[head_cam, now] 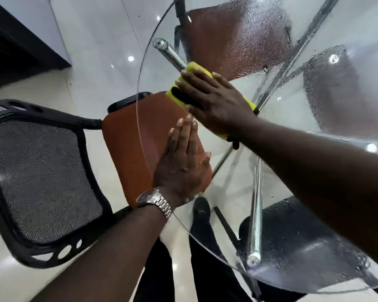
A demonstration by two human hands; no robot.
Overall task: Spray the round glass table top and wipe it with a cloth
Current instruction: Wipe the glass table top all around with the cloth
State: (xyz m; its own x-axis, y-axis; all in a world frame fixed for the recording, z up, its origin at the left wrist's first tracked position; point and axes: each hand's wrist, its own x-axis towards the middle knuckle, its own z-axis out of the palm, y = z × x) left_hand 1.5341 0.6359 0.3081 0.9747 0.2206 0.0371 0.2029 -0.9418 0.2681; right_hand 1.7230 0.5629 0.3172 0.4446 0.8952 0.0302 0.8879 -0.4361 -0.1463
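Note:
The round glass table top [277, 118] fills the right of the view, with spray droplets over its far and right parts. My right hand [214, 99] presses flat on a yellow cloth [196, 67] near the table's left edge. My left hand [182, 164], with a metal watch on the wrist, lies flat on the glass just below it, fingers together, holding nothing. No spray bottle is in view.
A chair with a black mesh back [42, 177] and orange seat [127, 144] stands at the left, tucked partly under the glass. Two more chairs [238, 38] show through the glass, as do chrome table legs [256, 216]. The floor is glossy pale tile [96, 40].

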